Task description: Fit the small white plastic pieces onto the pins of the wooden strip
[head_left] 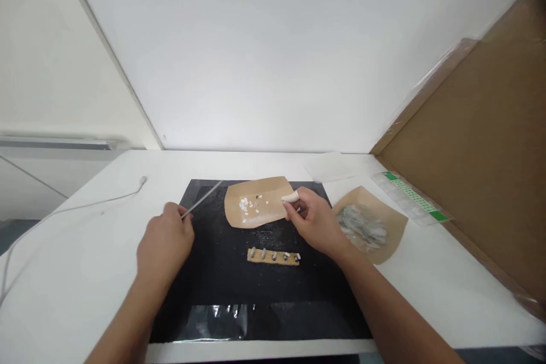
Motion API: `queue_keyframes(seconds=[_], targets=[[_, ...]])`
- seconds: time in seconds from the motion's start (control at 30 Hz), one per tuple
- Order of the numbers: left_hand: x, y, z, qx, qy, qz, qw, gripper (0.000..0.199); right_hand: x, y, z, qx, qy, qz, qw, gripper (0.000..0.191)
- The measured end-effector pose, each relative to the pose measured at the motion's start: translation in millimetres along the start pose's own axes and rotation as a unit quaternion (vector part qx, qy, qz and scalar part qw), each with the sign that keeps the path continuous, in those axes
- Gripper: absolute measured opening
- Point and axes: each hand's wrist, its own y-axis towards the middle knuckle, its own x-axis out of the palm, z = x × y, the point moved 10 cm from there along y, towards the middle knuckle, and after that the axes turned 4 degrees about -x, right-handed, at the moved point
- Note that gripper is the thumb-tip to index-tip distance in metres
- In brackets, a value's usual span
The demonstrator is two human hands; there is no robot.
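Note:
My left hand (165, 242) is closed around a thin grey stick (202, 200), whose far end points up and right over the black mat (213, 278). At the right edge of a brown paper sheet (273, 193), my right hand (313, 217) has its fingers pinched together, a white cover on one fingertip; anything between them is too small to make out. Small white pieces (244, 205) lie scattered on the left part of that sheet. Nearer to me, a narrow wooden strip (279, 257) bears a row of several small metal pieces, some with pale bits on top.
Right of the mat, another brown paper (392, 222) holds a pile of translucent pieces (362, 227). Beyond it lies a clear case with a green-edged label (416, 198), beside a cardboard panel (482, 153). A cable (102, 201) runs along the white table's left side.

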Motion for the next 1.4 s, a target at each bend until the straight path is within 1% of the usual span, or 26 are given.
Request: queue_keyframes(seconds=[0.03, 0.07, 0.1, 0.13, 0.17, 0.2, 0.23, 0.27, 0.33, 0.37, 0.43, 0.5, 0.6, 0.67, 0.73, 0.83, 0.97, 1.1, 1.17, 1.27, 1.3, 1.33, 1.4], targets=[[-17.8, 2, 3, -0.005, 0.013, 0.013, 1.0, 0.031, 1, 0, 0, -0.002, -0.001, -0.001, 1.0, 0.023], [-40.5, 4, 9, -0.005, 0.025, 0.047, 0.999, 0.031, 2, 0, 0, -0.004, -0.001, -0.002, 1.0, 0.022], [-63.2, 4, 20, 0.008, 0.026, 0.086, 0.996, 0.03, 2, 0, 0, -0.007, -0.001, -0.003, 1.0, 0.021], [-80.0, 3, 39, 0.052, 0.006, 0.107, 0.993, 0.032, 3, 0, -2, -0.01, -0.002, -0.004, 1.0, 0.021], [-89.1, 2, 55, 0.073, -0.03, 0.105, 0.991, 0.033, 4, 0, -3, -0.013, -0.002, -0.005, 1.0, 0.021], [-90.0, 3, 69, 0.084, -0.069, 0.086, 0.99, 0.033, 4, 0, -5, -0.016, -0.002, -0.005, 1.0, 0.022], [-84.1, 2, 86, 0.105, -0.106, 0.057, 0.987, 0.035, 5, -1, -6, -0.019, -0.004, -0.004, 1.0, 0.023], [-74.1, 0, 101, 0.124, -0.139, 0.029, 0.982, 0.037, 4, -1, -8, -0.021, -0.006, -0.003, 1.0, 0.025], [-38.0, -5, 127, 0.166, -0.176, -0.065, 0.968, 0.045, 4, -2, -10, -0.028, -0.011, 0.003, 1.0, 0.027], [-22.8, -8, 133, 0.173, -0.177, -0.085, 0.965, 0.047, 3, -3, -11, -0.032, -0.013, 0.006, 0.999, 0.027], [-0.1, -14, 138, 0.189, -0.182, -0.109, 0.959, 0.043, 3, -3, -13, -0.042, -0.015, 0.011, 0.999, 0.026], [11.5, -19, 136, 0.199, -0.204, -0.124, 0.95, 0.042, 2, -4, -17, -0.05, -0.013, 0.016, 0.999, 0.025], [16.1, -26, 135, 0.233, -0.242, -0.147, 0.93, 0.043, 1, -5, -23, -0.053, -0.013, 0.031, 0.998, 0.025], [16.1, -29, 137, 0.252, -0.252, -0.146, 0.923, 0.043, 1, -7, -27, -0.051, -0.015, 0.043, 0.998, 0.025], [17.1, -30, 138, 0.254, -0.262, -0.138, 0.921, 0.045, 2, -8, -31, -0.051, -0.014, 0.05, 0.997, 0.025], [21.1, -32, 141, 0.258, -0.288, -0.145, 0.911, 0.046, 1, -8, -37, -0.062, -0.017, 0.062, 0.996, 0.025], [21.7, -39, 150, 0.302, -0.309, -0.165, 0.887, 0.042, -9, -9, -46, -0.092, -0.043, 0.098, 0.99, 0.022], [16.1, -49, 157, 0.347, -0.331, -0.165, 0.862, 0.035, -22, -11, -52, -0.117, -0.085, 0.125, 0.981, 0.021], [18.3, -55, 160, 0.352, -0.347, -0.188, 0.849, 0.032, -26, -10, -57, -0.136, -0.106, 0.127, 0.977, 0.023], [30.0, -61, 161, 0.334, -0.364, -0.258, 0.83, 0.03, -28, -4, -64, -0.166, -0.126, 0.112, 0.972, 0.029], [31.2, -62, 162, 0.333, -0.368, -0.268, 0.826, 0.03, -27, -2, -66, -0.173, -0.132, 0.104, 0.971, 0.03], [29.7, -63, 163, 0.339, -0.37, -0.265, 0.823, 0.031, -25, 1, -66, -0.178, -0.138, 0.095, 0.97, 0.031], [21.7, -64, 164, 0.362, -0.37, -0.234, 0.823, 0.031, -21, 5, -66, -0.184, -0.155, 0.082, 0.967, 0.03]])
